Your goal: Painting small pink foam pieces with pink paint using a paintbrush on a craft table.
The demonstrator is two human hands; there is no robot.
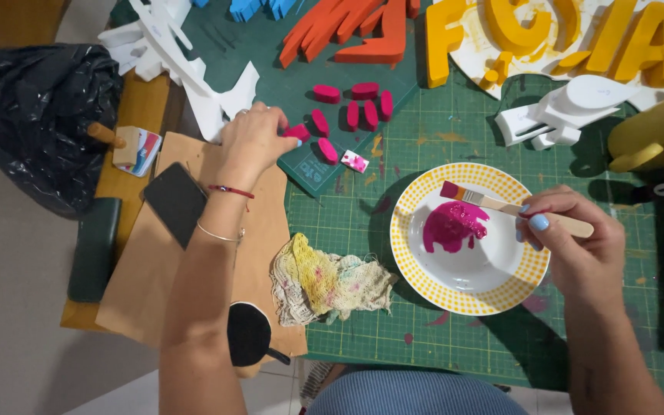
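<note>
My left hand (251,141) reaches across brown paper and pinches a small magenta-painted piece (297,132) at the edge of a dark green mat. Several more magenta pieces (353,107) lie just beyond it, and one partly painted white piece (355,161). My right hand (574,234) grips the wooden handle of a flat paintbrush (501,205), whose bristles hover over a puddle of magenta paint (452,225) in a white plate with a yellow dotted rim (470,303).
A stained rag (328,283) lies left of the plate on the green cutting mat (455,131). Orange (351,31), yellow (555,34) and white foam shapes (559,115) fill the back. A yellow mug (651,131) stands right; a black bag (36,115) left.
</note>
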